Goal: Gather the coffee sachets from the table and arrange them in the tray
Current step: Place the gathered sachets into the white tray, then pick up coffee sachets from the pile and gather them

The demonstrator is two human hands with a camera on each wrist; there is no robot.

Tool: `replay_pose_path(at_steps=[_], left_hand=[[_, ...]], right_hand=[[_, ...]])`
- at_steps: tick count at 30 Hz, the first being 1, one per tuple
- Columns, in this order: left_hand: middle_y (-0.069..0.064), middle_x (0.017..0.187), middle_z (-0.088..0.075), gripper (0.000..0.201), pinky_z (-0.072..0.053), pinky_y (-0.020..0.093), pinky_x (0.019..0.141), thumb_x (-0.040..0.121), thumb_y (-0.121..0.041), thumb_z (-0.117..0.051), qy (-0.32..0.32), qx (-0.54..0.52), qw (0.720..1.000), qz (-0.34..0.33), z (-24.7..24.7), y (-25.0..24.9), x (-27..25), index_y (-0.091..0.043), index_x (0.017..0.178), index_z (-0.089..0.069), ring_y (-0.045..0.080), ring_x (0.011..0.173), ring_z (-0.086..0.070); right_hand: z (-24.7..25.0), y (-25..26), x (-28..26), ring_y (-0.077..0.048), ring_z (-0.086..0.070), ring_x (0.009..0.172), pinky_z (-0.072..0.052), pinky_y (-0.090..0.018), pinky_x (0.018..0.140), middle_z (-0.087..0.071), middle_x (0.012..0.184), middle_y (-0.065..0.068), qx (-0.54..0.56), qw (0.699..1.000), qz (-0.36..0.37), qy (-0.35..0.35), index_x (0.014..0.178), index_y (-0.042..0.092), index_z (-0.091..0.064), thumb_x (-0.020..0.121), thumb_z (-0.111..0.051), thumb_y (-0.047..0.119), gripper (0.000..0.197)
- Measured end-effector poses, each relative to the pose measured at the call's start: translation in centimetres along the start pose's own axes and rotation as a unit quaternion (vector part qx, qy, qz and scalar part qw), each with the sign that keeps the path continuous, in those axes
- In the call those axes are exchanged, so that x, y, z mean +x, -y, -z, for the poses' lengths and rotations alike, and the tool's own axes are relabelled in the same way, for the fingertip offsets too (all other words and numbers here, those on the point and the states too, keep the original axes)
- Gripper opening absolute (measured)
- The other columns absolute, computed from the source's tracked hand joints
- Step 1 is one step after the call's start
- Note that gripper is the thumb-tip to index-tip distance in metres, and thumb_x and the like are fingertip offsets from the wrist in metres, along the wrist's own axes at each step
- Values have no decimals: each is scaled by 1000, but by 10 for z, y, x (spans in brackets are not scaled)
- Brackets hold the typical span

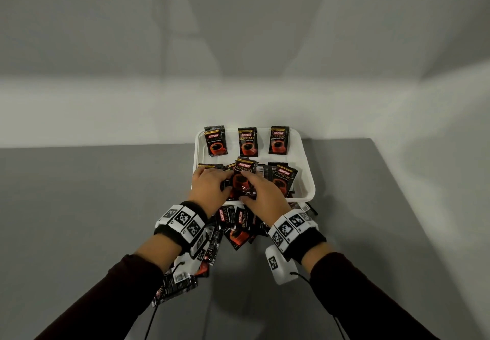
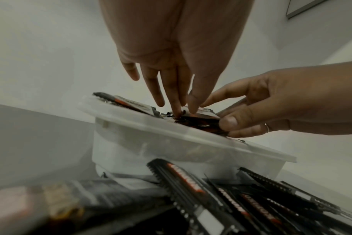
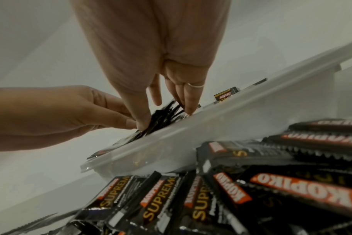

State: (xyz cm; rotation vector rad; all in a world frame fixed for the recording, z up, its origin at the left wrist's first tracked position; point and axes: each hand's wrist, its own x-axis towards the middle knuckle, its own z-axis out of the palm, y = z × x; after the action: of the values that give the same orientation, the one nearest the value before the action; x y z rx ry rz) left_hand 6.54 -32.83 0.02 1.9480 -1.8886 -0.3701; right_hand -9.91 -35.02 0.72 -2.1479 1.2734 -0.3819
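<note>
Both forearms reach forward in dark sleeves, each wrist wrapped in a black band carrying white blocks printed with square black-and-white markers. The left hand point(image 1: 209, 186) lies palm down, fingers stretched forward and a little spread, fingertips point(image 2: 176, 111) pressing downward. The right hand point(image 1: 261, 196) angles in toward the left until the two nearly meet; its thumb and curled fingers pinch something thin and dark between them. A slim ring sits on one right finger.
</note>
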Motion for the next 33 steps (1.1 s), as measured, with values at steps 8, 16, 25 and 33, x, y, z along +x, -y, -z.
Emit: replay_pose_path(at_steps=[8,16,25,33], left_hand=[[-13,106,-67,42,-22,35,100,86,-37,-58,-4,-3,998,66,7,3,-6,-30,127,-54,16,109,-54],[-9,96,-63,61,-29,36,96,83,-56,-53,24,65,995,66,1,-8,-10,-37,137,-35,17,100,-55],[0,110,-62,60,-30,40,99,87,-57,-44,34,60,993,94,-1,-6,-1,-35,141,-31,22,112,-52],[-10,77,-55,49,-42,32,81,87,-45,-55,-1,-40,996,74,25,3,-35,-32,133,-44,11,75,-53]], right_hand=[[16,-10,2,-19,-51,121,-40,-31,101,-55,131,-4,61,991,-89,-84,135,15,-42,83,-67,36,61],[7,-3,10,-22,-63,96,-46,-26,86,-69,96,-10,34,989,-125,-65,113,5,-65,84,-61,9,29],[9,0,12,-21,-64,84,-48,-27,79,-70,82,-11,21,992,-117,-49,98,3,-70,83,-58,7,20],[19,-9,-33,-5,-55,80,-44,-19,74,-67,96,4,8,990,-96,-100,103,18,-68,85,-64,25,19]])
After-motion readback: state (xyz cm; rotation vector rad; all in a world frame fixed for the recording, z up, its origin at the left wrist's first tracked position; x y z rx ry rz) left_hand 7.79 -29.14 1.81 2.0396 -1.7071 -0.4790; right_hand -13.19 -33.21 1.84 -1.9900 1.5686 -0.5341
